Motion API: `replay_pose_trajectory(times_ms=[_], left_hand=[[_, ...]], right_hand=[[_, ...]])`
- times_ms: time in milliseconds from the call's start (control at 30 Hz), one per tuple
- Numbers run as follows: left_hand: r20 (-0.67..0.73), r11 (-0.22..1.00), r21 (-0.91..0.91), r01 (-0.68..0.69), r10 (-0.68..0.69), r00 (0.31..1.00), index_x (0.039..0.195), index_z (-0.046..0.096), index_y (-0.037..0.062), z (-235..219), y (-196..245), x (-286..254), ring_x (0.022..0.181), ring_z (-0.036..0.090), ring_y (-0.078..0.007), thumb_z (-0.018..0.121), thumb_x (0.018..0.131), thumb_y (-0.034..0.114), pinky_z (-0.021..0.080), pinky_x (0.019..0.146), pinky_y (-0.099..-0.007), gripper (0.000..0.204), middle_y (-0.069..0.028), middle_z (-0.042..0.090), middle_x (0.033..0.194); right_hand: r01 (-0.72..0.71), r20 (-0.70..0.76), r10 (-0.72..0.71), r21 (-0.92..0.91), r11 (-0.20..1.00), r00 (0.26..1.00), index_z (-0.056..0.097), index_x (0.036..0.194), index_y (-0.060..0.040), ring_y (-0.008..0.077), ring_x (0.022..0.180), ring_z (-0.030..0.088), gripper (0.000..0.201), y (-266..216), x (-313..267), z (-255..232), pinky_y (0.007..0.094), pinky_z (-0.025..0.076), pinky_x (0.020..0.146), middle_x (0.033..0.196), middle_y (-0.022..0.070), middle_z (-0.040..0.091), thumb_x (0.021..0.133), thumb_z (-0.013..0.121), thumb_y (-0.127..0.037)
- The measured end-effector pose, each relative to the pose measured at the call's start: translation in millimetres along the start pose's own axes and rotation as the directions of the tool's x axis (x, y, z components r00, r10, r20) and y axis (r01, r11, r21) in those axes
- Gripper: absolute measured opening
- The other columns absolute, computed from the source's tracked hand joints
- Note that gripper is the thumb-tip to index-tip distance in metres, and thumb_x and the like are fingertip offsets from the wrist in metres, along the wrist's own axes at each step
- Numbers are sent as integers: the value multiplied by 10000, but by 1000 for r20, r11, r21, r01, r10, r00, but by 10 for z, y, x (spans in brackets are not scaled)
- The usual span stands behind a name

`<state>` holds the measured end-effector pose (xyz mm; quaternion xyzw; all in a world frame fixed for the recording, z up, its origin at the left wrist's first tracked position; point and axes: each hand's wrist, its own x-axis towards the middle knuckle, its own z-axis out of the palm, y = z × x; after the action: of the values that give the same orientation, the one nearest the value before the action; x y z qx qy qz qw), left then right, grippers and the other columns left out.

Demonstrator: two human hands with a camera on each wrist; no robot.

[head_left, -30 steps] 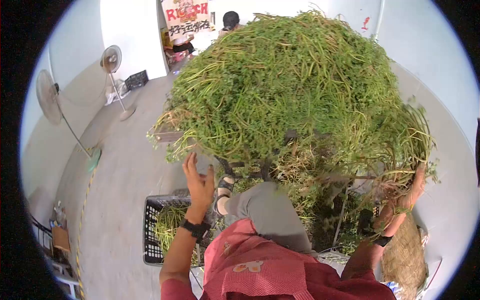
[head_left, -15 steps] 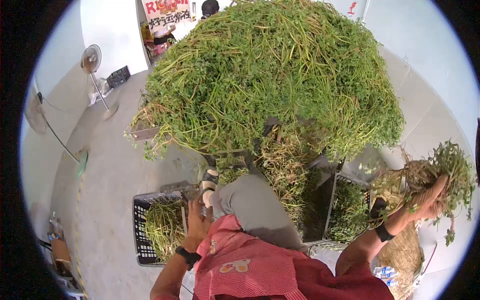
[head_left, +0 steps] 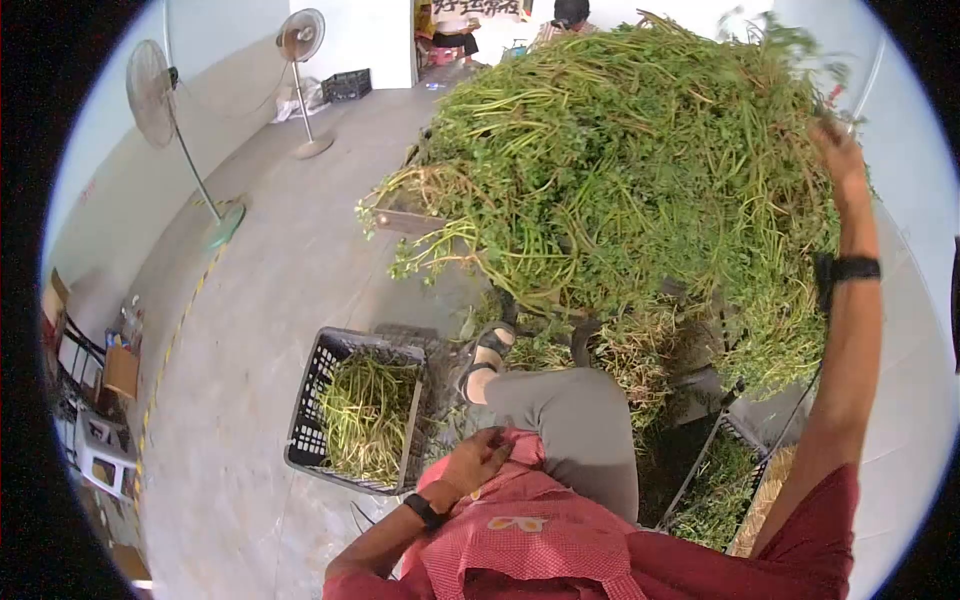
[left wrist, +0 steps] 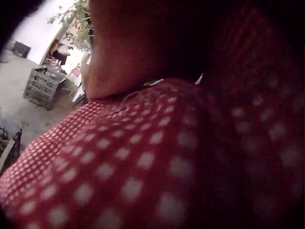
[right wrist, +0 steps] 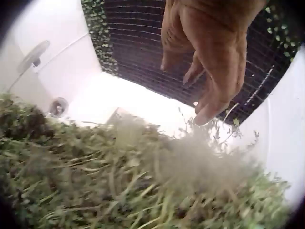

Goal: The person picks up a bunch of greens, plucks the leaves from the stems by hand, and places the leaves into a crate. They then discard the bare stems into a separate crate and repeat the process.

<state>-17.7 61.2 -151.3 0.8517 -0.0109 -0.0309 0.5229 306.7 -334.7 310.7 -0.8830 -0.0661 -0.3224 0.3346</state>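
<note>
Huge tangled green heap of stems (head_left: 620, 170), leafy, yellowing underneath

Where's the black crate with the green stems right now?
In the head view, the black crate sits on the concrete floor at lower left, beside the person's sandalled foot and just left of the left hand.

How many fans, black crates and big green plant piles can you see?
Standing fans: 2 and
Black crates: 2, one with green stems near the left hand, one far off by the wall
Big plant piles: 1
Total: 5
</note>
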Motion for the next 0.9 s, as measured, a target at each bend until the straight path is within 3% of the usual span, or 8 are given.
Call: replay_pose_trajectory(times_ms=[100,233,300,367,433,533,700,900], left_hand=[[-95,1000,-19,11,-13,995,1141,526,26,-202,-46,-34,774,611,-335,592,828,268,487,706,-380,402,-184,616,973],[-477,986,119,-114,157,864,1142,500,35,-715,114,463,783,569,-315,611,810,180,466,673,-403,378,-181,570,962],[-576,952,264,-155,284,766,1161,480,47,-1023,344,714,826,555,-322,619,796,136,458,680,-403,401,-183,531,1020],[-638,955,261,-143,282,716,1174,466,43,-1320,702,885,886,540,-345,621,785,104,454,727,-402,423,-186,501,1082],[-674,961,228,-158,273,687,1176,462,36,-1610,847,1137,928,530,-356,621,781,91,452,760,-403,429,-187,490,1108],[-698,891,408,-197,444,562,1186,453,25,-2046,935,1518,990,520,-362,614,781,84,446,824,-396,440,-195,465,1155],[-452,683,723,-106,583,675,1336,301,47,-2547,939,2171,1170,415,-350,693,728,182,381,945,-417,735,-204,371,1323],[-503,792,611,2,386,773,1429,64,92,-2650,906,2746,1166,376,-433,760,610,372,356,974,-456,1110,-219,383,1317]], right_hand=[[-41,55,30,216,976,998,607,1124,-41,132,811,590,383,-46,-945,652,262,468,680,983,61,643,810,654,-254],[83,145,-99,111,990,984,626,1081,-48,157,848,615,335,107,-1446,1095,278,471,749,913,75,669,788,648,-209],[175,151,-167,-48,983,974,598,1123,-49,180,926,602,395,-346,-1701,1187,292,466,798,1010,102,644,763,660,-200],[153,253,-187,150,977,949,536,1200,-66,237,1049,555,502,-722,-1932,1355,335,439,884,1157,139,571,736,673,-199],[529,262,-532,88,844,805,463,1265,-86,287,1151,478,626,-945,-2099,1550,377,385,963,1257,169,483,702,709,-203],[626,301,-613,64,777,731,425,1290,-100,337,1202,409,726,-1139,-2398,1939,415,305,1023,1310,175,422,655,753,-229],[677,507,-587,9,736,631,344,1354,-188,358,1319,190,858,-1422,-2702,2430,573,141,1046,1445,136,193,619,778,-274],[704,541,-550,-116,701,636,359,1349,-198,365,1322,160,835,-1630,-2667,2958,664,106,1000,1450,114,183,626,772,-265]])
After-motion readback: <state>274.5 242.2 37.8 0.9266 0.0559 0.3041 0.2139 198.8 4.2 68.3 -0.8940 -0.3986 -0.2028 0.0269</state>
